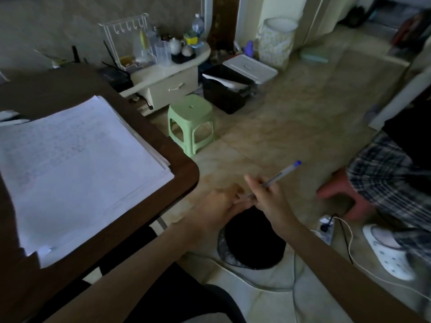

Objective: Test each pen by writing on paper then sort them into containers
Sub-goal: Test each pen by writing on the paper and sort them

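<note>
Right hand point(268, 201) fingers pinch pen point(278, 175), cap toward 2 o'clock; left hand point(215, 203) at tip, grip unclear. Risk: pen falls into bin point(221, 242) untested.

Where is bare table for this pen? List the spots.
Bare table lies beyond the paper stack, toward the far edge, plus a narrow strip between stack and right edge. The stack fills the middle. The white cabinet behind is crowded.
</note>
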The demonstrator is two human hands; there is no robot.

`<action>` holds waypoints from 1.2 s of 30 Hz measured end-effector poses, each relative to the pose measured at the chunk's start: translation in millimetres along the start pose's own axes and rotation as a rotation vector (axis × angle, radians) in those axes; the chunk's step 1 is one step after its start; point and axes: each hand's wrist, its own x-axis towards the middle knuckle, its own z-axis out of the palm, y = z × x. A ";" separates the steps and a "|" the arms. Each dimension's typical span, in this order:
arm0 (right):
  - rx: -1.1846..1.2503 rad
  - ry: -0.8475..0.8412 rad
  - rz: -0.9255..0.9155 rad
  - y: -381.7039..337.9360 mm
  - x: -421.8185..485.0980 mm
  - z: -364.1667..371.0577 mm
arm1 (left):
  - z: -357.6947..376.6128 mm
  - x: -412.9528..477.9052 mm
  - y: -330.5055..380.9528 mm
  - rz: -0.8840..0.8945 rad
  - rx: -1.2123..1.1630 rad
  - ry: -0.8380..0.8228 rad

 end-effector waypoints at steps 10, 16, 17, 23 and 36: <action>-0.715 -0.187 0.326 79.8 31.6 -88.7 | 4.9 -19.8 -24.3 0.068 0.235 -0.106; -0.612 -0.263 -0.037 -26.2 53.8 -12.7 | -73.6 -51.9 -5.3 0.226 0.294 0.141; -0.600 -0.294 -0.115 -44.4 53.5 7.3 | -88.8 -59.6 -7.5 0.211 0.313 0.167; -0.559 -0.581 -0.362 -98.6 53.2 144.2 | -164.8 -136.4 -61.7 -0.107 0.462 0.338; -0.691 -0.969 -0.668 -88.2 62.6 407.0 | -208.9 -267.5 -161.8 -0.512 0.439 0.622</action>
